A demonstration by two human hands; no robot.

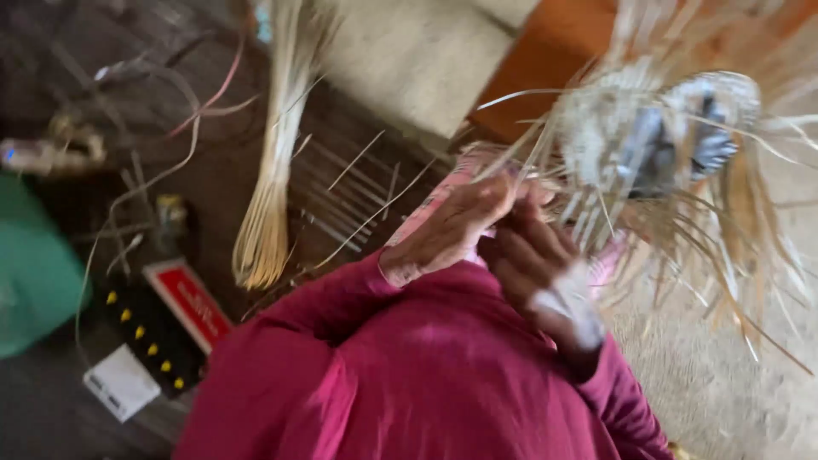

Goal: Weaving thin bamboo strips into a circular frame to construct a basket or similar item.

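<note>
Both my hands meet in front of me, with magenta sleeves below them. My left hand [456, 226] grips thin pale straw strands at the lower edge of a half-woven straw basket [656, 128]. My right hand [545, 268], with a white patch on its back, is closed on the same strands just beneath. Loose straw ends fan out from the basket to the right and downward. The picture is blurred by motion, so the fingers' exact hold is unclear.
A tied bundle of pale straw [273, 162] lies on the dark floor at the left. Near it are loose strands, a red and black flat box [170, 324], a white card [121, 383], a green object [30, 273] and an orange surface [545, 60].
</note>
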